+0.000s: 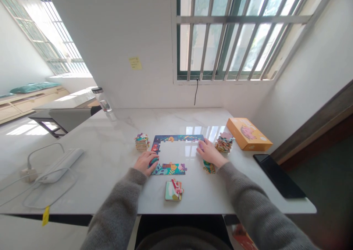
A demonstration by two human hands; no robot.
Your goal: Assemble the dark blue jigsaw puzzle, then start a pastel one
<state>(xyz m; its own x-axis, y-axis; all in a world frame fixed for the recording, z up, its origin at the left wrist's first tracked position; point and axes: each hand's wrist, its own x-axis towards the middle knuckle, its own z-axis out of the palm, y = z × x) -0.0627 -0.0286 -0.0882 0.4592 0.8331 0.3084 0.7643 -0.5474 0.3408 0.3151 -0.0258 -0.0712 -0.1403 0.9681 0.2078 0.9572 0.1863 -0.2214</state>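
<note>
A partly joined puzzle border (172,169) lies on the white marble table (110,191), with bare tabletop inside it. My left hand (145,162) rests on the border's left side, fingers spread. At the upper right corner, my right hand (209,151) lies on a purple piece, its fingers lowered onto it; whether it grips the piece is unclear. Below that hand sits a green and orange piece (209,167). Puzzle pieces are piled in a left stack (142,142), a right stack (224,142) and a small front stack (173,190).
An orange box (248,134) and a black phone (278,175) are at the right. A white power strip (62,165) with cables lies at the left. At the far left corner stands a clear bottle (102,101). The table's front edge runs close to my body.
</note>
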